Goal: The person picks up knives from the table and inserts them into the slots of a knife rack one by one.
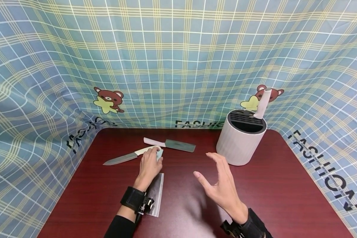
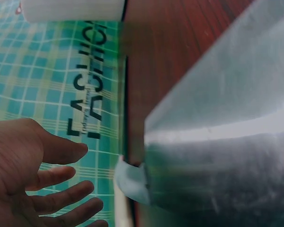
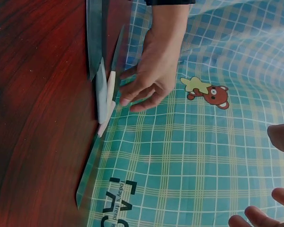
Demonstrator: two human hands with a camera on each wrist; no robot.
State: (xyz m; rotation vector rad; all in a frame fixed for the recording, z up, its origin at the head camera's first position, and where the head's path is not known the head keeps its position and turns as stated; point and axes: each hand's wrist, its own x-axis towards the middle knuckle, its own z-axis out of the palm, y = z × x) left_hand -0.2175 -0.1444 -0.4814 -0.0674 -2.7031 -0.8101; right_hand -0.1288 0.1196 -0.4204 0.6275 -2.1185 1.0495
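Dark red wooden table (image 1: 285,185), backed and flanked by a blue-and-yellow plaid cloth (image 1: 178,59) printed with bears and the word FASHION.

Left hand (image 1: 149,165): resting on the cream handle of a pointed knife (image 1: 122,158), fingers curled down over the handle end; a pale blue piece shows under the fingertips. The blade points left, flat on the table.

Cleaver, wide-bladed (image 1: 154,195): lies flat beneath the left wrist, near the table's front edge.

Second knife, pink handle (image 1: 169,144): lies flat just beyond the left hand, rectangular blade pointing right.

Right hand (image 1: 220,185): above the table centre, fingers spread and slightly bent, holding nothing, well apart from the knives.

White ribbed knife block (image 1: 241,140): upright at right rear, one white handle (image 1: 263,103) standing in its slotted black top.
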